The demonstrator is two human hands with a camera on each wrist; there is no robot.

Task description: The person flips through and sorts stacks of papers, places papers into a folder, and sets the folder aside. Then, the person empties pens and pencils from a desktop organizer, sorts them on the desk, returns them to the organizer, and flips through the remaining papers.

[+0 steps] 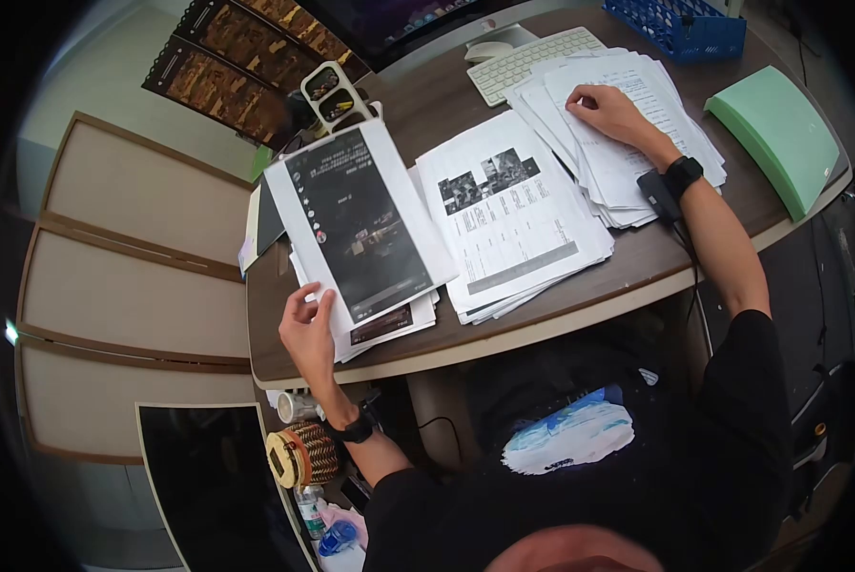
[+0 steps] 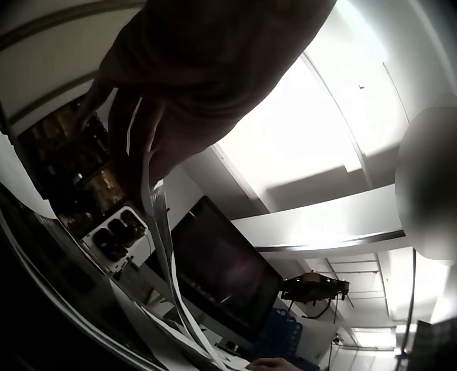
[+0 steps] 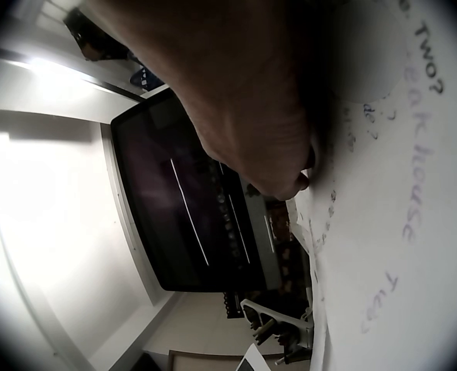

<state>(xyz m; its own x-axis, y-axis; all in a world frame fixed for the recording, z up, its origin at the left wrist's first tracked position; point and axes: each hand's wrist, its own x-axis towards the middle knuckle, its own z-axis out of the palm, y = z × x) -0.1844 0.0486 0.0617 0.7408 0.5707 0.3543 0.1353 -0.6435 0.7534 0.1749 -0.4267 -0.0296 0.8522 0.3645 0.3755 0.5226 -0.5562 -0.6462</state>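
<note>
My left hand [image 1: 310,329] pinches the lower left edge of a sheet with a large dark print [image 1: 360,229], which lies over other sheets at the left. In the left wrist view the left hand [image 2: 197,85] holds the paper's edge [image 2: 163,232]. My right hand [image 1: 613,116] rests with curled fingers on a stack of handwritten sheets [image 1: 628,172]. The right wrist view shows that hand [image 3: 244,116] against the handwritten page [image 3: 383,270]; its fingertips are mostly hidden. Between the hands lies a stack of printed pages [image 1: 513,238] with pictures and text.
A white keyboard [image 1: 532,65] and mouse [image 1: 487,51] lie behind the papers, below a monitor [image 1: 418,24]. A blue basket [image 1: 680,29] stands at the back right, a green curved object [image 1: 780,138] at the right. A white organizer [image 1: 337,95] stands behind the dark print.
</note>
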